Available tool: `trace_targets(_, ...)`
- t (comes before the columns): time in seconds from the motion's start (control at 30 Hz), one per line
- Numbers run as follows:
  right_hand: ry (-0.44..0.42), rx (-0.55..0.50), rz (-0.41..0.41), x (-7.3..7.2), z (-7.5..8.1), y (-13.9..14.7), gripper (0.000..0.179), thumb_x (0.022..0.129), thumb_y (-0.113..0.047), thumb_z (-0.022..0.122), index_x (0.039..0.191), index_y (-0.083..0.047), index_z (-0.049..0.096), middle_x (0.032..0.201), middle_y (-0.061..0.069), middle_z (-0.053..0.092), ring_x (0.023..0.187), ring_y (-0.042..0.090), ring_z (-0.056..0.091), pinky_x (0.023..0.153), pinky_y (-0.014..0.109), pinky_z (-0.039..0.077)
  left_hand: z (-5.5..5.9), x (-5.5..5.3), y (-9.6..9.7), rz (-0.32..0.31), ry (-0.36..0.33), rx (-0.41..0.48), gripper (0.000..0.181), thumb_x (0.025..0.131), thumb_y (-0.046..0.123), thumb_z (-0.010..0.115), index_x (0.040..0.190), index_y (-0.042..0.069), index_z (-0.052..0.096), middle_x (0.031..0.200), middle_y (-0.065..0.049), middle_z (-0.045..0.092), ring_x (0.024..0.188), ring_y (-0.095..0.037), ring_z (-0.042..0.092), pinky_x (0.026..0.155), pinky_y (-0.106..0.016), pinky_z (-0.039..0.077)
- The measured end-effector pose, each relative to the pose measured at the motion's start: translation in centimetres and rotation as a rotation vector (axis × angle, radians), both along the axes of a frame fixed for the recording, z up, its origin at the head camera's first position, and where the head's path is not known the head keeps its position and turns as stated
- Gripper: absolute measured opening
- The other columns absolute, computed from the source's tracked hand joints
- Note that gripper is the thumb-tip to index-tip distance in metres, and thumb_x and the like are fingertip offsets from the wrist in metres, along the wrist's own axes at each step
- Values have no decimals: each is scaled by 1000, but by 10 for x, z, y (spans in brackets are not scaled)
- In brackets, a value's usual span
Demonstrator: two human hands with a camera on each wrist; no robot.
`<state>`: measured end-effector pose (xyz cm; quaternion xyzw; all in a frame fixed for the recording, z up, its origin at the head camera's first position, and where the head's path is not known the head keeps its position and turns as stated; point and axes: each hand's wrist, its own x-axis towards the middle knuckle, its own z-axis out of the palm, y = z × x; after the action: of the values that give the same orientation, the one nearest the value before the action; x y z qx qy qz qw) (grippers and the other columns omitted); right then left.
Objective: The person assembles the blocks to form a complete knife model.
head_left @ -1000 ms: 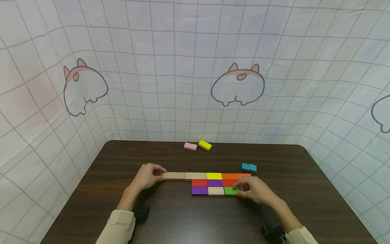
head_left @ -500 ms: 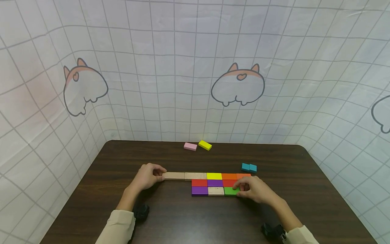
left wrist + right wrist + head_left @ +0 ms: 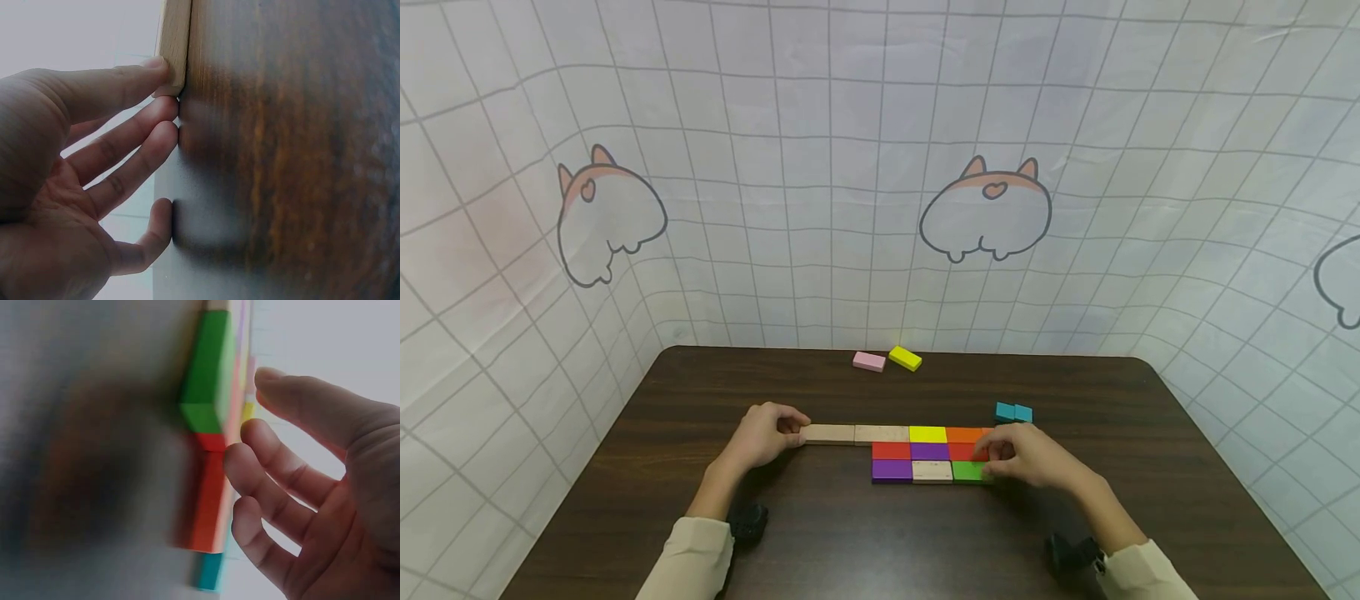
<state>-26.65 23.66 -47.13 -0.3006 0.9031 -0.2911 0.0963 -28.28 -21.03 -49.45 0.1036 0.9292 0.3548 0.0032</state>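
Note:
In the head view, flat coloured blocks lie edge to edge in three rows. My left hand (image 3: 763,435) pinches the left end of a plain wooden block (image 3: 829,434) in the far row; the left wrist view shows the thumb on that block (image 3: 175,40). Beside it come a second plain block (image 3: 882,433), a yellow block (image 3: 928,434) and orange ones (image 3: 967,435). My right hand (image 3: 1033,454) hovers by the right end of the green block (image 3: 967,472) in the near row. In the right wrist view its fingers are loosely bent, apart from the green block (image 3: 209,369), holding nothing.
Two teal blocks (image 3: 1004,411) lie behind the right end of the rows. Near the table's far edge are a pink block (image 3: 869,362) and a loose yellow block (image 3: 906,358). A gridded white curtain (image 3: 820,208) surrounds the dark table (image 3: 850,542).
My right hand has come off the green block and risen slightly, now covering more of the far row's right end. The left hand and the blocks have stayed put.

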Motion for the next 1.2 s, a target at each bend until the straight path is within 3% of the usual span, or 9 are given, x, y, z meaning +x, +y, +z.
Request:
trace_targets(0.3,20,-29,-36,-32,27,-14,20,95,-19,74,113,-10,74,84,-5,64,75,11,55,68,25,50,0,-1,-1,11,-4,-5,17,87,9,81,103,12,80,86,2,70,77,-10,62,72,-30,52)
trace_targets(0.53,8,-94,-73,-64,33,-36,21,95,-21,74,116,-17,73,87,-2,66,77,15,57,70,29,51,-1,-1,-1,4,0,0,17,87,9,81,103,11,80,85,3,70,76,-10,62,71,-29,52)
trace_targets(0.87,-54,-134,-98,-104,22,-76,33,96,-20,73,126,-8,68,96,3,67,82,18,58,73,32,50,-1,-2,-1,8,8,-1,17,86,8,81,103,12,80,85,3,70,76,-9,61,71,-29,52)
trace_targets(1.2,-78,-89,-62,-129,7,-114,49,96,-20,73,141,-6,60,119,14,70,94,20,69,83,37,57,-2,-1,0,12,10,0,16,86,7,81,101,12,80,84,2,70,76,-10,61,70,-29,51)
